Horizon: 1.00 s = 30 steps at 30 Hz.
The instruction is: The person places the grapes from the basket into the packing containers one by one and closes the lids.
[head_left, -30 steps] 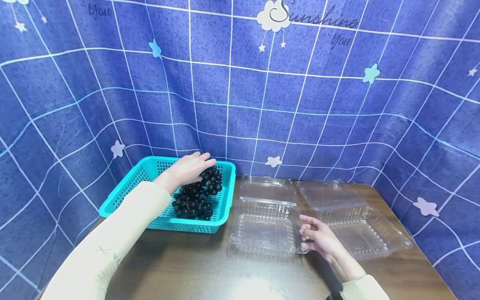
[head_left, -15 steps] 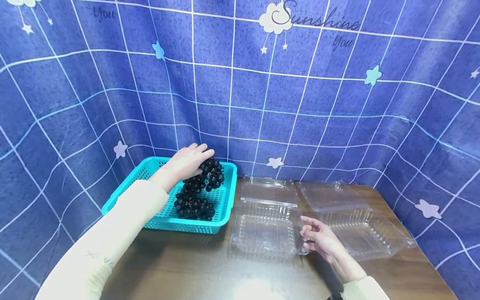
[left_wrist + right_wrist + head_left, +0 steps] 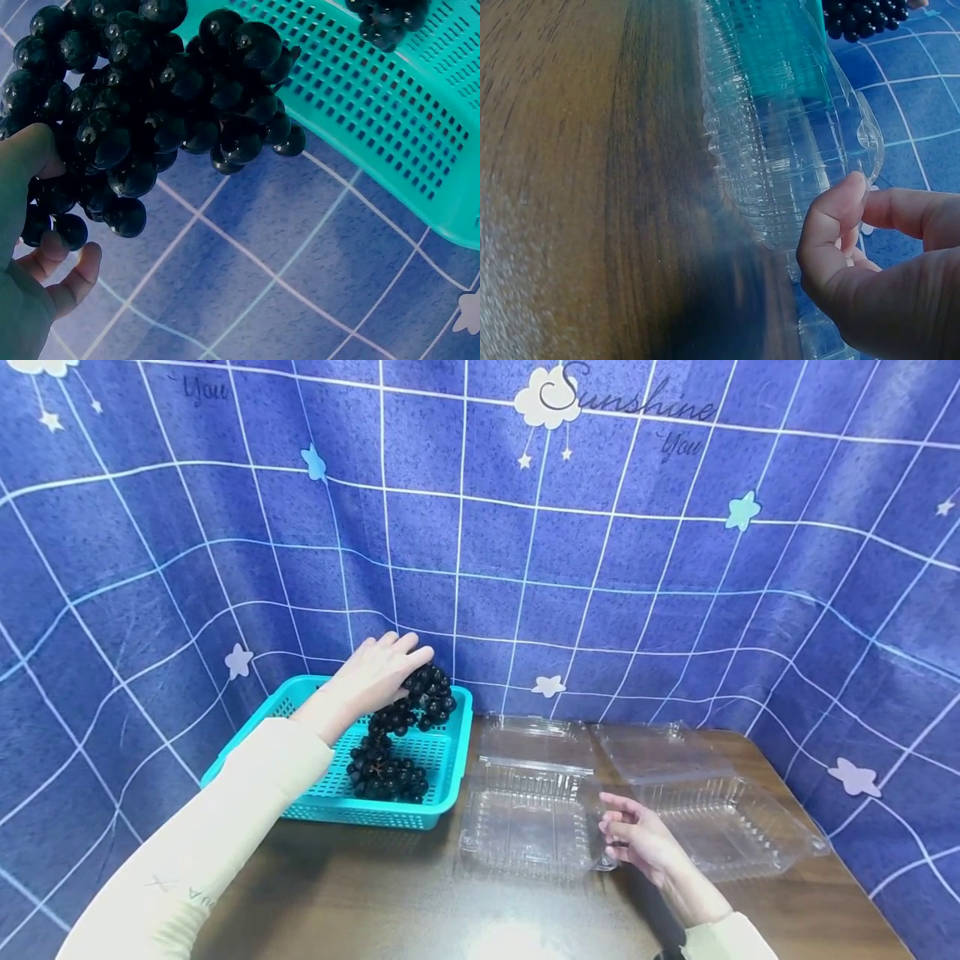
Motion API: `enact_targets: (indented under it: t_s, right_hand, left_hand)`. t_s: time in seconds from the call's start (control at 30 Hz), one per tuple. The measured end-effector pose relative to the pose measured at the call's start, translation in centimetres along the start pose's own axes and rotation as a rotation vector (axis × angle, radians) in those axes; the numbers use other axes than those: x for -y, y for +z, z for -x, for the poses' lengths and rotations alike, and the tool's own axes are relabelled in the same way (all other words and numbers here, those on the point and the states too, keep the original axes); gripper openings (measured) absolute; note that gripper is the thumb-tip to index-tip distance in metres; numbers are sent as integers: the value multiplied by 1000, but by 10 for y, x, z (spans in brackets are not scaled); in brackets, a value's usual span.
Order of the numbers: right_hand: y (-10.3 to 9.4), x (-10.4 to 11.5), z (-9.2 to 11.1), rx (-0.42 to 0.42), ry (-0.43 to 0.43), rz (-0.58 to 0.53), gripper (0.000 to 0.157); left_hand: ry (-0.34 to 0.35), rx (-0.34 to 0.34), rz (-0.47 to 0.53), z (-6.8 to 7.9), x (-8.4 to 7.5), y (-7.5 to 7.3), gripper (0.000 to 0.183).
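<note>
My left hand grips a bunch of black grapes from above and holds it raised over the back of a turquoise mesh basket. In the left wrist view the held grapes hang past the thumb, with curled fingers beneath. Another bunch of grapes lies on the basket floor. My right hand is at the right edge of an open clear plastic clamshell container. The right wrist view shows thumb and bent fingers pinching that container's rim.
A second open clear clamshell stands to the right, its lid folded back toward the curtain. A blue gridded curtain closes off the back and sides. The wooden table extends in front of the basket and containers.
My left hand has risen and lifted the upper bunch of grapes, which now stands apart from the bunch on the basket floor. The right hand has stayed at the container's edge.
</note>
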State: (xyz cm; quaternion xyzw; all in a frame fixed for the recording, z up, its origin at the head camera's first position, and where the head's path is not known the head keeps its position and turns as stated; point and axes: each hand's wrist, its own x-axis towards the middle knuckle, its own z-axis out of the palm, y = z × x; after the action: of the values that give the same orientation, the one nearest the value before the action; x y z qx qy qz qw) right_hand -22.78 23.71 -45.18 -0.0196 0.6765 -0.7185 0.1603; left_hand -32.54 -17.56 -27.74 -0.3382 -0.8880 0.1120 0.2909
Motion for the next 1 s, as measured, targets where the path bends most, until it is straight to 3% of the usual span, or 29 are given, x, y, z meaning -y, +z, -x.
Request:
enact_targets:
  t_s: [0.5, 1.0]
  right_hand:
    - [4, 0, 0, -36, 1, 6, 68]
    - [10, -2, 0, -143, -23, 13, 60]
  left_hand:
    - [20, -80, 9, -7, -14, -31, 57]
    - [67, -124, 29, -16, -44, -53, 59]
